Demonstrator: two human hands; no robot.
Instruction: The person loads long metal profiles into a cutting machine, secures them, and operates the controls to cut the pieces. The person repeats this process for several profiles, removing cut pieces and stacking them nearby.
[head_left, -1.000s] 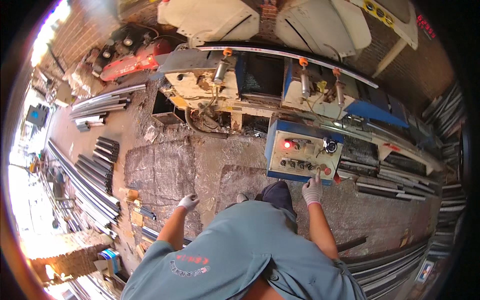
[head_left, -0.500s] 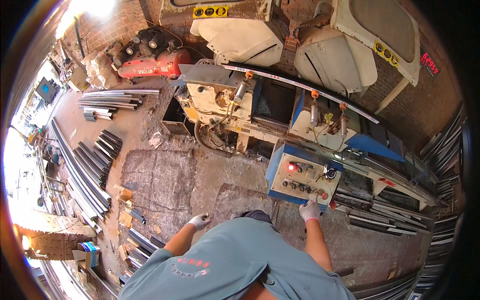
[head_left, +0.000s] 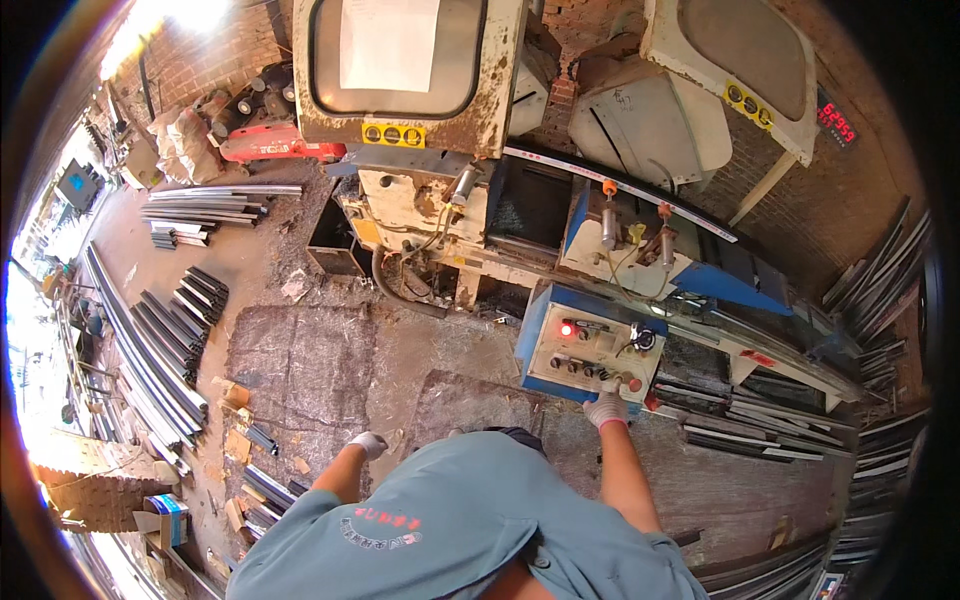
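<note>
From the head view, the only one I have, I'm taking the control box (head_left: 600,352) as my landmark. The right hand (head_left: 606,406), gloved, is resting at its lower edge, a finger pointing up toward the controls just beside the red button (head_left: 632,384). It isn't visibly gripping anything; I can't tell how far the other fingers are folding, or whether the fingertip is pressing. The left hand (head_left: 370,445), also gloved, is hanging well to the left of the box and below it, seemingly curled. Nothing is showing in it, but I can't tell how tightly it is closing.

A red lamp (head_left: 567,330) is glowing on the box's upper left. Beyond the box, a long profile (head_left: 650,198) is lying across the machine (head_left: 540,262), behind the orange-topped clamps. Up and left of the box, a guard hood (head_left: 328,122) is standing over the machine's left end.

I'm judging the step in hand as working the panel. To my mind, the next move is calling for a precise fingertip on one control, with the left hand staying clear of the machine.
</note>
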